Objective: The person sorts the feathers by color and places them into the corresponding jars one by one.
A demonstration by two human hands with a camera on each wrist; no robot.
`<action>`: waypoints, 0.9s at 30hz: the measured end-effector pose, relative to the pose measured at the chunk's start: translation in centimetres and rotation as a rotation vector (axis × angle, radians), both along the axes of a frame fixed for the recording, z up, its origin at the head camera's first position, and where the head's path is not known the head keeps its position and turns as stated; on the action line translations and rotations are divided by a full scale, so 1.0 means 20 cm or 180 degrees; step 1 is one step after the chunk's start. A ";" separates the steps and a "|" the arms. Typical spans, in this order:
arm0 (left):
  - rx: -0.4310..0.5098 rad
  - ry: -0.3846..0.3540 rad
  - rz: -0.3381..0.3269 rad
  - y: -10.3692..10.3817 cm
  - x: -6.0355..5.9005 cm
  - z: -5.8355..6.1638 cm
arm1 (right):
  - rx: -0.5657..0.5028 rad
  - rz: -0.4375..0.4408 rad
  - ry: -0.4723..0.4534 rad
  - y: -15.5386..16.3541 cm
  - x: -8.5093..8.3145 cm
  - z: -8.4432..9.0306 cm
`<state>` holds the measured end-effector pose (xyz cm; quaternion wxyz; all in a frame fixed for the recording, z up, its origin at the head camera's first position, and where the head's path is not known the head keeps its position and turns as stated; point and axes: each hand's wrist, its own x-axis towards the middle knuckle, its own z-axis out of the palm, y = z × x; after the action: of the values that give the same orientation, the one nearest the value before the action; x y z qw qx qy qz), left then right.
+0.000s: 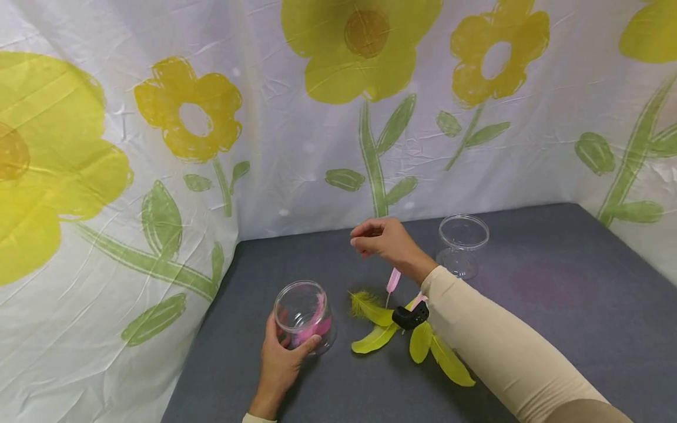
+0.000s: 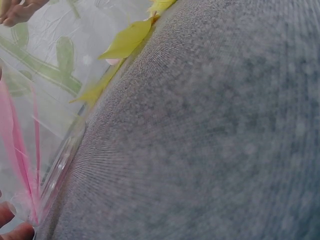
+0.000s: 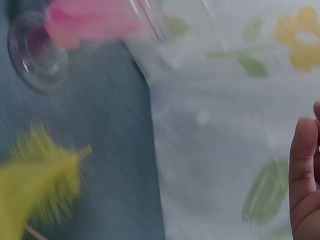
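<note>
Feathers, pink ones [image 1: 315, 325], sit inside a clear round jar [image 1: 302, 315] tilted on the grey tabletop [image 1: 555, 329]; the left hand [image 1: 282, 359] grips it steady. Right hand [image 1: 383, 239] hovers above loose yellow feathers [image 1: 376, 328], fingers curled, seemingly empty.

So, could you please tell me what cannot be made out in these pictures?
- Head view: whether the right hand pinches anything; its curled fingers hide the tips.
- Head view: part of the yellow feathers, covered by the right sleeve.
- Right wrist view: motion blur smears the jar and feather.
- Left wrist view: the left hand, cut off by the edge.
</note>
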<state>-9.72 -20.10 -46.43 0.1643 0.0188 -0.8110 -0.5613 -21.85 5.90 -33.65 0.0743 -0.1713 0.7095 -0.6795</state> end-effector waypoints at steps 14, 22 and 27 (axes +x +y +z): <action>0.0015 0.0036 -0.0010 -0.01 0.00 -0.01 | -0.0087 -0.0717 -0.0362 0.30 -0.20 -0.23; 0.0064 0.0037 -0.0014 0.00 0.00 -0.02 | 0.0324 -0.0979 -0.0465 0.33 -0.23 -0.43; 0.0053 0.0030 -0.0007 -0.01 0.00 -0.01 | 0.0663 -0.1082 -0.0466 0.33 -0.25 -0.51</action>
<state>-9.66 -20.25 -46.56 0.1673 0.0166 -0.8055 -0.5683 -26.93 12.45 -43.84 0.0272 0.0093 0.7873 -0.6159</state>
